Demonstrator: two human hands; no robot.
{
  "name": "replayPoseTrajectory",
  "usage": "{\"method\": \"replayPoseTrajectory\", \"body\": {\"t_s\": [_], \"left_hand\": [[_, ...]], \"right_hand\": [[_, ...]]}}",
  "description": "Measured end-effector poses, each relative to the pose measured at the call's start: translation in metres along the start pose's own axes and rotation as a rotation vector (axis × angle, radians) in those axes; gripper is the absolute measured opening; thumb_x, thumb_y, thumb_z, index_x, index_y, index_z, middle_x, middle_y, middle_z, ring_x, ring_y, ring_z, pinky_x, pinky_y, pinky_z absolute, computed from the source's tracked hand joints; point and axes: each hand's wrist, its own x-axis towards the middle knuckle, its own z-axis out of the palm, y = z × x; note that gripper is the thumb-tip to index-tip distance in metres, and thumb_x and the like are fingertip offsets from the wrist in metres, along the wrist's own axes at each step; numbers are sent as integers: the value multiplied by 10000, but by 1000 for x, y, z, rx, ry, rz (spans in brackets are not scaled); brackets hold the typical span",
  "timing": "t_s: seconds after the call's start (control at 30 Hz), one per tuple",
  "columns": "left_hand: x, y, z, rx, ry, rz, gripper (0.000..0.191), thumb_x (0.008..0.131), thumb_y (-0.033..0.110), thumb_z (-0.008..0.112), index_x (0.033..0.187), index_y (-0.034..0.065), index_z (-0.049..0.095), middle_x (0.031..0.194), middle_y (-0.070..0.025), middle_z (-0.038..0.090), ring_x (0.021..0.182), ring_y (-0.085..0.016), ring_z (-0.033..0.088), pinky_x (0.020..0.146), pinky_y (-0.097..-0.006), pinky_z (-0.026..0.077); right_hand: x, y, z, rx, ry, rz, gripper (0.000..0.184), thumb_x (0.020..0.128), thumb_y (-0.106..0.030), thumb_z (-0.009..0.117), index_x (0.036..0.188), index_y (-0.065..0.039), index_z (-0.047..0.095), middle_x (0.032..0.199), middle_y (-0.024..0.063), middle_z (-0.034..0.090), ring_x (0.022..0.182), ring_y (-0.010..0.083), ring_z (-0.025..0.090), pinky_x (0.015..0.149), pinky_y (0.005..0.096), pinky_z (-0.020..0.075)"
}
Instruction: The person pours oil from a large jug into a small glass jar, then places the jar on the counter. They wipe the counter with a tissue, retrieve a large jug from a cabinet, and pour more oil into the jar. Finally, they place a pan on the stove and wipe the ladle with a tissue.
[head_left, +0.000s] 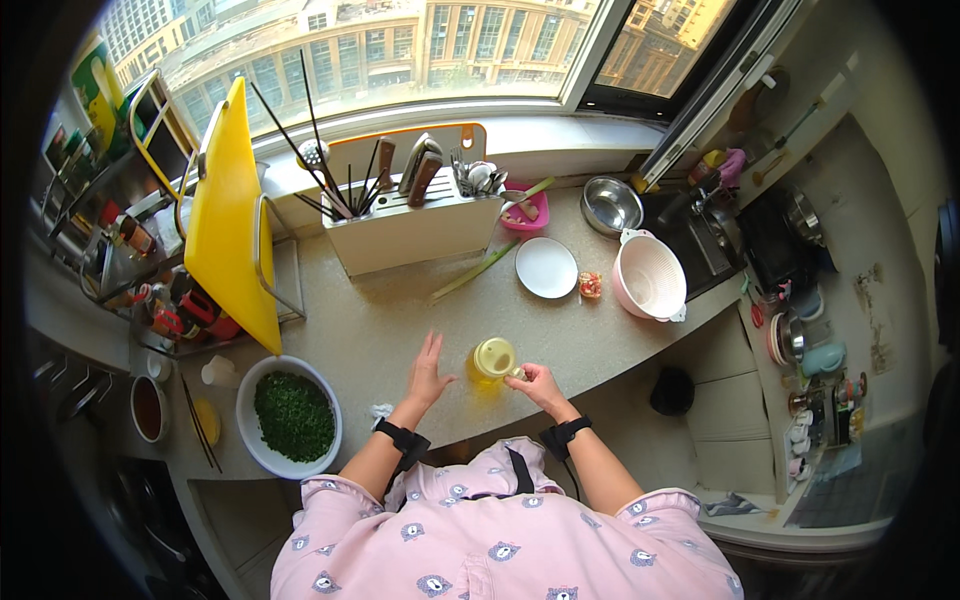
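My right hand (536, 384) grips the handle of a glass oil jug (495, 360) with a pale yellow lid. Yellow liquid shows through the jug's glass, and it appears to stand on the speckled countertop (360, 322). To the left of the jug, my left hand (430, 375) is spread over the counter, fingers apart and holding nothing. A crumpled white tissue (382, 412) lies beside my left wrist. Farther left, a large white bowl (255, 427) holds finely chopped green leaves (294, 416).
A knife and utensil holder (420, 244) stands at the back, near a green stalk (476, 271). Rightward are a white plate (547, 268), a pink colander (649, 276) and a steel bowl (612, 205) by the sink. A yellow cutting board (225, 217) leans at left; chopsticks (196, 420) lie beyond the bowl.
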Motion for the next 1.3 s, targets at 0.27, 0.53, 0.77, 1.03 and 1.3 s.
{"method": "replayPoseTrajectory", "body": {"t_s": [0.27,0.53,0.77,1.03,1.3], "left_hand": [[-120,-36,-66,150,206,-341,92,714,172,717,731,83,700,690,-103,659,677,-284,651,609,-384,507],[-156,-51,-39,395,64,-370,587,786,137,672,1326,151,441,1372,-163,389,987,-378,586,773,-470,504],[-138,-75,-12,283,-22,-552,352,813,113,604,1162,97,571,1056,-205,584,921,-380,594,747,-447,494],[-60,3,-18,-258,241,-277,149,853,97,598,949,13,675,905,-107,606,824,-236,627,721,-313,489],[-39,81,-15,-818,130,-95,180,861,-13,550,992,0,672,1061,-63,567,926,-131,549,772,-234,447]], "right_hand": [[5,9,5,167,-26,9,166,804,-178,707,733,-33,668,687,-7,639,628,42,532,600,210,406],[2,7,5,257,-75,-14,94,808,-113,668,799,-20,657,728,11,636,675,71,561,653,222,431],[8,18,12,383,26,-85,34,746,-59,610,752,-32,630,685,-17,588,623,62,500,602,214,383],[-6,10,-7,369,-103,-88,145,725,-45,551,826,-13,651,771,8,631,672,80,534,652,227,412],[-43,-43,0,444,-236,-70,128,713,-66,551,791,-22,642,739,-14,607,653,59,504,624,214,379]]}}
